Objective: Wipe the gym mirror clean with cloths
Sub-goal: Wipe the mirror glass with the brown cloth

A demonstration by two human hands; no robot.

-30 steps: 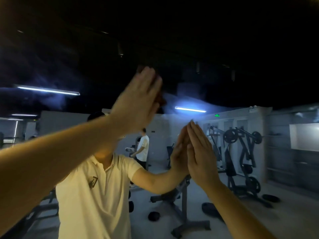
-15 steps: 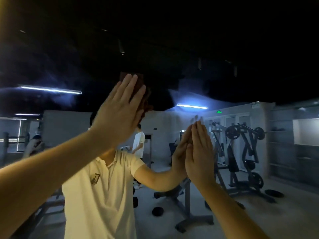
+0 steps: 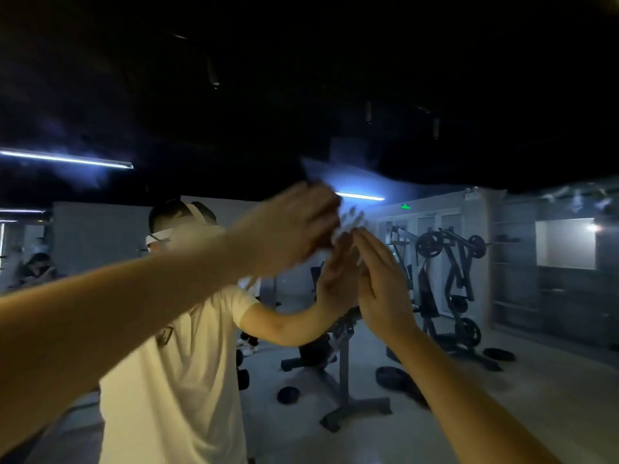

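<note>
The mirror [image 3: 335, 95] fills the whole view, and the right hand [image 3: 382, 286] lies against it just right of centre; everything else is placed from that hand. Above the hand the glass shows only a dark ceiling, with hazy pale smears up and to its left.

Left of the right hand and lower stands the reflected person in a white shirt [image 3: 174, 380], whose mirrored palm meets the right hand fingertip to fingertip.

To the right of the right hand, reflected deeper in the room, is a plate-loaded weight machine [image 3: 445, 283]. Below the hand is a reflected bench [image 3: 338, 356] on a T-shaped foot.

The left hand [image 3: 294, 229] is up and to the left of the right hand, close beside it, at the end of a forearm crossing from the left edge. It is smeared by motion blur: I cannot tell whether it clasps anything, and no cloth can be made out under it.

The right hand itself is flat, fingers straight and together, pressed on the glass and grasping nothing.

Below it a dark weight plate [image 3: 392, 376] lies on the reflected floor. Above it and slightly right glows a small green sign [image 3: 405, 206].
</note>
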